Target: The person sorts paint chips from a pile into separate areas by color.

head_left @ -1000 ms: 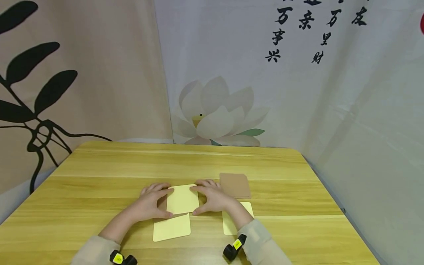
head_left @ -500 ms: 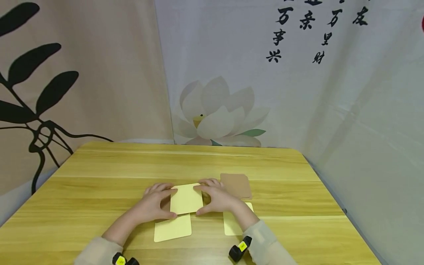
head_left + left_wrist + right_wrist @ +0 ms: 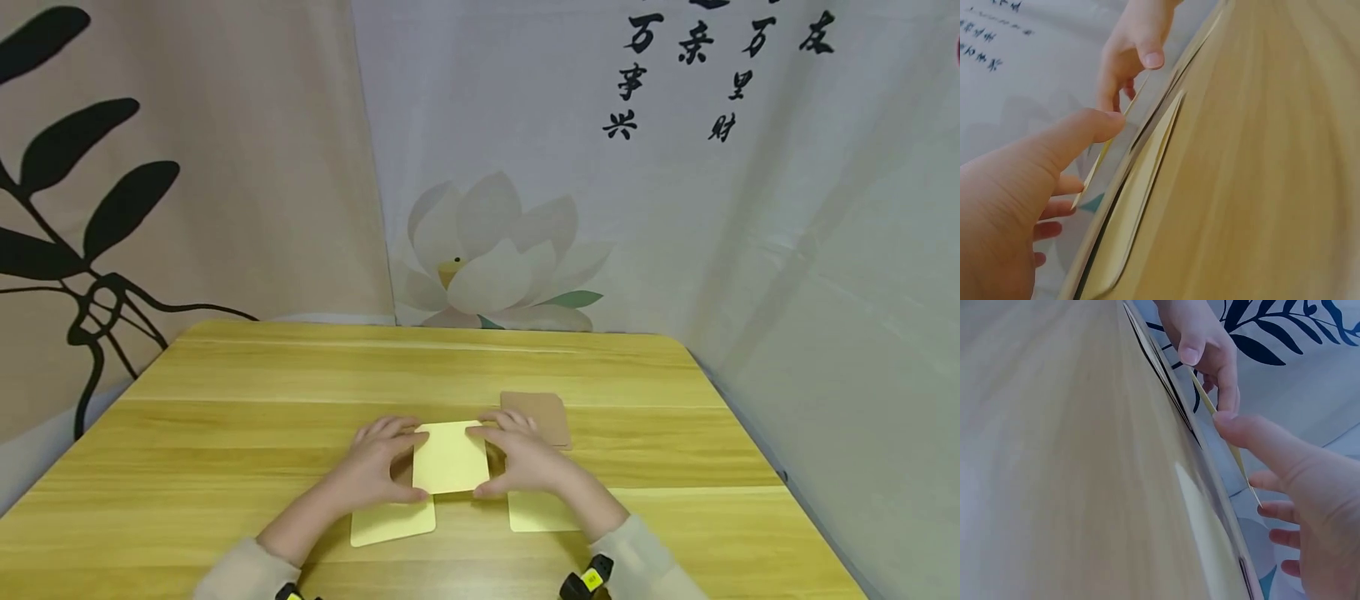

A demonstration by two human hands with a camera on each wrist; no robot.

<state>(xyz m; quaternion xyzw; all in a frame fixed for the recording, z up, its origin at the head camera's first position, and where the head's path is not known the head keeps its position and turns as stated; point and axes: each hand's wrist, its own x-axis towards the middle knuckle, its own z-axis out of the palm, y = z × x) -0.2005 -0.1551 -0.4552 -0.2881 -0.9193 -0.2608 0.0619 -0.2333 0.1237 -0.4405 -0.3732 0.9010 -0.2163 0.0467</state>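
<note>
A pale yellow square card is held up level between both hands, raised off the table. My left hand pinches its left edge, thumb at the near corner and fingers at the far one. On the opposite edge my right hand grips it the same way. The left wrist view shows the thin card nearly edge-on between thumb and fingers. Seen from the right wrist, the card clears the tabletop. Below and left of it lies another yellow card, partly covered by the left hand.
On the wooden table, a further yellow card lies under the right forearm. A brown card pile sits behind the right hand, partly hidden. Behind the table's far edge hangs a printed curtain.
Both hands have moved to the right with the yellow card held between them, from above the lower-left card toward the gap between the two lying yellow cards.
</note>
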